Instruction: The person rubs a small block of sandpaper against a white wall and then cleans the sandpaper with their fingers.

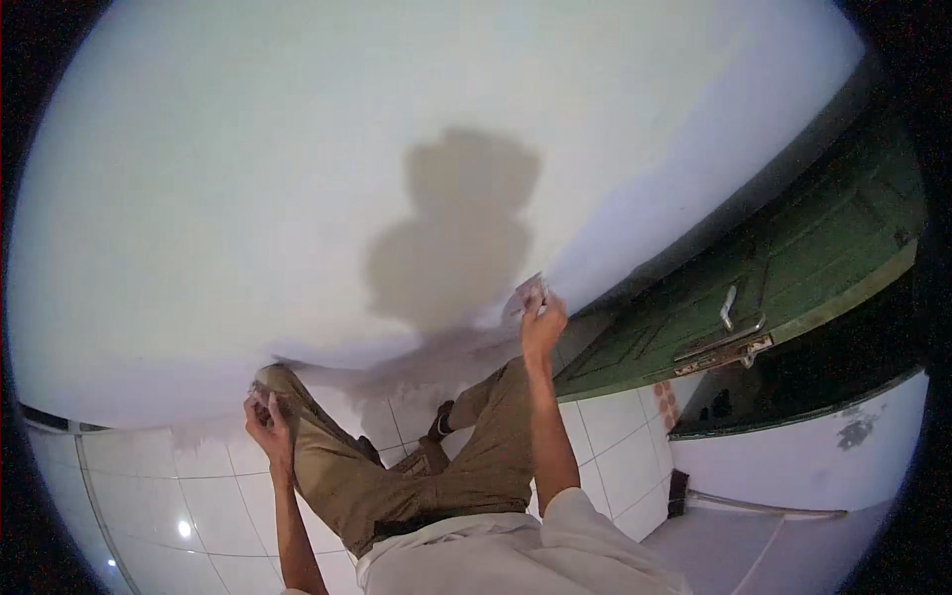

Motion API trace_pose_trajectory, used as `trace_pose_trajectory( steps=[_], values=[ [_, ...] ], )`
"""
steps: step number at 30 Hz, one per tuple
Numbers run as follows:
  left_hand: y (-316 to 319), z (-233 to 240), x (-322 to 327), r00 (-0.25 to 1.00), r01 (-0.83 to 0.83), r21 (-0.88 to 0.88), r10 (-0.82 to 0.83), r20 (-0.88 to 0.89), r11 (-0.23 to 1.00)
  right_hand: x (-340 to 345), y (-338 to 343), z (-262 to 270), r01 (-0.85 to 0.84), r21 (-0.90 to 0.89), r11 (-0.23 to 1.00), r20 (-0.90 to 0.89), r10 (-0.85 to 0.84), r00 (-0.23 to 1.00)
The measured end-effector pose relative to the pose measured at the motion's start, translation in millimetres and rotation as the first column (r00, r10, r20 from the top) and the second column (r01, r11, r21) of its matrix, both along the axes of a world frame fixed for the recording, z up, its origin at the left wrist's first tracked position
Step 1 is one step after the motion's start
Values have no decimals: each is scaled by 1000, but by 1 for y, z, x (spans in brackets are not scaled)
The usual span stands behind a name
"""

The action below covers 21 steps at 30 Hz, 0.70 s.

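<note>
A white wall (297,186) rises before me, with my shadow cast across it. My right hand (544,327) grips a thin flat scraper (529,285), whose edge is at the lower part of the wall, close to the door. Low on the left, my left hand (266,428) is beside my bent knee. Its fingers are curled around a small whitish thing (259,394); what it is cannot be made out.
To the right stands a green panelled door (773,245) with a metal handle (728,309). White floor tiles (208,513) lie below, with pale dusty marks (204,433) along the wall's foot. A long-handled floor tool (766,504) lies at the lower right.
</note>
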<state>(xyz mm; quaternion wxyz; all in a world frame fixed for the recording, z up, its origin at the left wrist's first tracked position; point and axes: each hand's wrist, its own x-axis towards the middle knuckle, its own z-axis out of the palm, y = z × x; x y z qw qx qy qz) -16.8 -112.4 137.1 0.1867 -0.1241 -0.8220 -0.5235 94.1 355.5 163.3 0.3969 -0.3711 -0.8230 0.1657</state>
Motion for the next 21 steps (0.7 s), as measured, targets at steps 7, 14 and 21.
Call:
trace_pose_trajectory(
  steps=[7,14,21],
  values=[
    [28,0,7,830,54,523,-330,450,850,-11,7,-41,-74,49,996,38,73,997],
    [33,10,6,908,-1,220,-91,409,975,-11,-8,14,-50,61,997,-26,52,998],
    [46,22,6,918,-3,278,-107,381,961,-13,-5,-50,-27,61,998,80,22,997]
  ],
)
